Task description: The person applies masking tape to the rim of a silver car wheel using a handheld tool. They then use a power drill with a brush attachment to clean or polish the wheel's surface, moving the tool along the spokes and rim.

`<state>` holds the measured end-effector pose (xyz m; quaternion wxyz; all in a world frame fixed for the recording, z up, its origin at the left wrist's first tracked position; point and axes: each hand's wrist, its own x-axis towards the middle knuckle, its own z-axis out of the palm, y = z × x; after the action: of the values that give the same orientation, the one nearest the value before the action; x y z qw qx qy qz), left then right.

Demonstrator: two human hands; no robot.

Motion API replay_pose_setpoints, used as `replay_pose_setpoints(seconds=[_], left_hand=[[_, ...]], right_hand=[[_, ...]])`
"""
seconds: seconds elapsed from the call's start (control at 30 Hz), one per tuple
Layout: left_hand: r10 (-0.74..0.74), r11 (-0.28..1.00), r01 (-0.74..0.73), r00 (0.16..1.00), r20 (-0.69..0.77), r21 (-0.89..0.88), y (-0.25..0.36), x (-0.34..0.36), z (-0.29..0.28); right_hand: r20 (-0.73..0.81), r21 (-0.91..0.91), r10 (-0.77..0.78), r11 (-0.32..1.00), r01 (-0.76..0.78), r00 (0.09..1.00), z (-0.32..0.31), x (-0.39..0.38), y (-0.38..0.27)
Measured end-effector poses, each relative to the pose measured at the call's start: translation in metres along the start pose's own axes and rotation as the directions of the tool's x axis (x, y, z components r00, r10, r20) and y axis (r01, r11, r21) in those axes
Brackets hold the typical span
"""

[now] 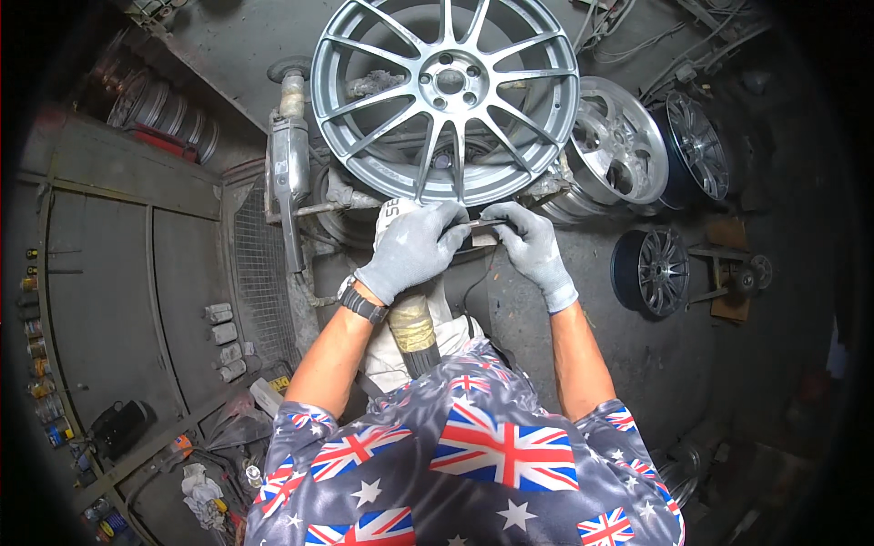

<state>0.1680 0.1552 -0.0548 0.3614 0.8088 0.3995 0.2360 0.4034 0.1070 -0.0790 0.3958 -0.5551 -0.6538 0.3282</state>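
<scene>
My left hand (415, 247) and my right hand (535, 250), both in grey work gloves, meet just below the near rim of a silver multi-spoke alloy wheel (451, 82). Between them they pinch a small thin strip (481, 223), greyish with a dark edge. Its exact kind is too small to make out, and the gloved fingers cover its ends. Above my hands, the wheel lies face up on a stand with wrapped arms. My left hand is close to its lower rim.
A metal pneumatic cylinder (291, 150) stands left of the wheel. More wheels, one polished (619, 141) and one dark (660, 270), are at the right. Far left are a mesh panel (264, 273) and shelves with cans. A taped tube (414, 329) rises before my torso.
</scene>
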Motion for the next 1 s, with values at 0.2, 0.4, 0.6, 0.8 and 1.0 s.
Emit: replay_pose_setpoints(seconds=[0.2,0.4,0.6,0.8,1.0], left_hand=[[-0.01,1.0,0.01,1.0,0.004,0.012,0.0027,0.0007,-0.0011],[-0.052,0.998,0.052,0.999,0.011,0.024,0.0051,0.0005,0.0006],[-0.033,0.998,0.033,0.999,-0.001,0.058,0.0048,0.0029,0.003],[-0.025,0.999,0.026,0.999,-0.035,0.048,0.004,0.0029,0.0062],[-0.056,0.997,0.057,0.998,-0.01,0.057,0.0072,0.0047,0.0047]], right_hand=[[-0.019,-0.029,-0.028,0.999,0.028,0.999,0.0017,-0.0001,-0.0001],[-0.018,-0.075,-0.05,0.996,0.048,0.999,0.0015,-0.0005,0.0019],[-0.038,-0.09,-0.052,0.995,0.048,0.998,0.0028,-0.0032,0.0042],[-0.07,-0.076,-0.038,0.997,0.032,0.997,0.0059,-0.0048,-0.0002],[-0.058,-0.084,-0.045,0.996,0.04,0.997,0.0036,-0.0046,-0.0019]])
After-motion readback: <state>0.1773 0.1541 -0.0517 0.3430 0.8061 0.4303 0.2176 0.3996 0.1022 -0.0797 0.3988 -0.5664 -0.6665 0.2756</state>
